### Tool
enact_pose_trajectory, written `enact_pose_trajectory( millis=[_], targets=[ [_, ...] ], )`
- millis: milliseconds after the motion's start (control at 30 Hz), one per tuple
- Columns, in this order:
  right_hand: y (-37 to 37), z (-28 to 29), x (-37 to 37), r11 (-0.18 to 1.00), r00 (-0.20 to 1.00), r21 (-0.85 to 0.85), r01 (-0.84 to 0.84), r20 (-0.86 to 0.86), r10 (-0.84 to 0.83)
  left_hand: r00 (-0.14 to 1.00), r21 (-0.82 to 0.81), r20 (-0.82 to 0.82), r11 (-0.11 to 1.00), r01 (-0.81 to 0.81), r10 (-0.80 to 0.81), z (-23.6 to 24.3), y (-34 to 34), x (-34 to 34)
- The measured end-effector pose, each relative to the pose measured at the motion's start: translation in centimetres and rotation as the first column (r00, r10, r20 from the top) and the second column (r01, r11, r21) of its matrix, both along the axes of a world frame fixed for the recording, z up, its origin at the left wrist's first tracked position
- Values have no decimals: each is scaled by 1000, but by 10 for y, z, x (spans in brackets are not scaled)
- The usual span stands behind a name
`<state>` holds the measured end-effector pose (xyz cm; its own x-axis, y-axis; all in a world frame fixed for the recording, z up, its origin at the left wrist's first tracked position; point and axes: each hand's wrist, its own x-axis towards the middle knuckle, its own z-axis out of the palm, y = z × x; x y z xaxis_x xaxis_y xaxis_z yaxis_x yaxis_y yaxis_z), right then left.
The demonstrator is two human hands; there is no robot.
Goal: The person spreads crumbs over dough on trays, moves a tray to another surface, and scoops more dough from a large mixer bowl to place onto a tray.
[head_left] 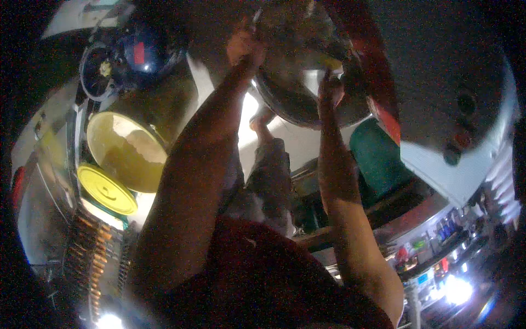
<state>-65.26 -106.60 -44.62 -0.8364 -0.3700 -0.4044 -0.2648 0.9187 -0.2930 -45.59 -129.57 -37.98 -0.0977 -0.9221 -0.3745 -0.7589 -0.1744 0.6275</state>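
A large round metal vessel, like a deep pan or basin (293, 112), lies ahead of me at the top middle, dim and blurred. My left hand (245, 48) is closed at its left rim. Over the vessel's near right part is my right hand (331, 92), with its fingers curled. A small yellowish patch and a pale bright area show just beyond those fingers; I cannot make out whether the hand grips anything. Both forearms stretch forward from the lower edge. Between them, my bare foot (262, 120) shows below the vessel's near rim.
At left are a yellow bucket (126, 148), a yellow lid (107, 189) and a round wire-guarded fan (98, 71) beside a dark blue rounded thing (150, 49). A green container (378, 156) stands right of my right forearm. Shelves (433, 257) with small items are at lower right.
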Motion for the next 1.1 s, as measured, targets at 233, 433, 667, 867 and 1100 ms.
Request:
enact_pose_trajectory(
  millis=[233,433,667,867,1100],
  targets=[
    [43,-135,-33,796,674,199,-572,-438,595,987,-11,56,988,154,-153,2,-21,-19],
    [24,-81,-17,946,976,-257,196,147,-162,984,-4,158,997,80,-79,-4,-14,-10],
    [-6,-20,-19,861,890,-239,449,207,-406,971,47,138,981,189,-194,24,-22,-29],
    [-21,34,6,770,701,-97,631,495,-513,976,47,120,983,176,-180,12,-21,-21],
    [31,-15,25,430,499,-289,855,682,-534,986,161,-19,973,166,-165,12,-21,-12]
  ],
)
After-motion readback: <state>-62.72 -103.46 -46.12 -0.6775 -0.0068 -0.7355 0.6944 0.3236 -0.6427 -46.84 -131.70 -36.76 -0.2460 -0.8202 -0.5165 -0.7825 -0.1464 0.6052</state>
